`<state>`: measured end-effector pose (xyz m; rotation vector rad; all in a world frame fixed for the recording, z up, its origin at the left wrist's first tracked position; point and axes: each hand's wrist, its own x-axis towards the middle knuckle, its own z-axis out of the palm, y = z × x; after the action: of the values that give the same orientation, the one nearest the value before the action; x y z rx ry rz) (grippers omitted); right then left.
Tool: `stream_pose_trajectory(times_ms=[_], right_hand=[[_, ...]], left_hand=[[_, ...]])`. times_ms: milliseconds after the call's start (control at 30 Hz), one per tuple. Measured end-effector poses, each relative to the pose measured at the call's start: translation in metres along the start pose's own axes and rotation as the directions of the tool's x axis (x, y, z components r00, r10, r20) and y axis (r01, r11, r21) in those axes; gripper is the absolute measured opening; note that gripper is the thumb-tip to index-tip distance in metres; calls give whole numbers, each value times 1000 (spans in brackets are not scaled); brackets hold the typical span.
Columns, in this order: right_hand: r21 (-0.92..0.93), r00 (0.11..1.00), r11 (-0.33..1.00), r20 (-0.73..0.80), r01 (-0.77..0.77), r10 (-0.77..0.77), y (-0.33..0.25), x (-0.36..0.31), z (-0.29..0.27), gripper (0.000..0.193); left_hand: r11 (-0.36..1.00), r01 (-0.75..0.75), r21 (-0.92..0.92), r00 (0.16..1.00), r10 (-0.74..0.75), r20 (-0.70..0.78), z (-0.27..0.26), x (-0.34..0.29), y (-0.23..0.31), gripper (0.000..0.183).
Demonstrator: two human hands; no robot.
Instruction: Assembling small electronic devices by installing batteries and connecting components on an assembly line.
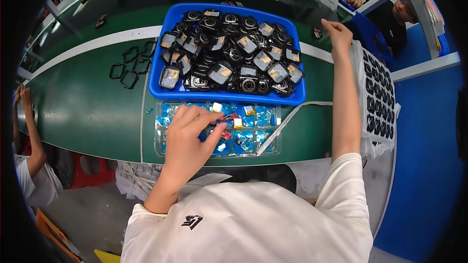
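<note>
In the centre of the frame, the left hand [189, 129] is over a clear tray [279, 147], near small red parts [225, 135]. Above, a blue bin [229, 98] is full of black watch cases [234, 54]. The right hand [340, 36] is at the upper right.

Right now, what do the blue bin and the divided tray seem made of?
Blue bin: probably molded plastic, semi-gloss, judging by its smooth, rounded rim. Divided tray: likely thin, clear, glossy plastic, given its see-through walls and bright glints.
</note>
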<state>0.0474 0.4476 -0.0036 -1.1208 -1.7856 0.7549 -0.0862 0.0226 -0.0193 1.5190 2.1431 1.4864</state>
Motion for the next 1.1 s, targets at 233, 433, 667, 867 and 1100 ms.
stream_pose_trajectory(times_ms=[233, 433, 667, 867, 1100], right_hand=[[115, 745, 916, 548, 383, -380, -111, -211, -19, 13], [-25, 815, 855, 317, 518, -485, -89, -260, -7, 16], [370, 844, 907, 404, 202, -353, -111, -265, 1, 25], [498, 517, 608, 840, -618, -163, -123, -277, -10, 26], [523, 854, 841, 368, 137, -367, -114, -283, -4, 15]], left_hand=[[971, -157, 178, 988, 156, 23, 15, 2, -12, 16], [956, -285, 67, 954, 290, -70, 7, 14, 4, 15], [894, -349, -281, 937, 333, -105, 6, 16, 19, 22], [897, -152, -416, 988, 126, -89, 4, 5, 20, 19], [840, 296, -454, 950, -207, 236, -10, 0, 16, 11]])
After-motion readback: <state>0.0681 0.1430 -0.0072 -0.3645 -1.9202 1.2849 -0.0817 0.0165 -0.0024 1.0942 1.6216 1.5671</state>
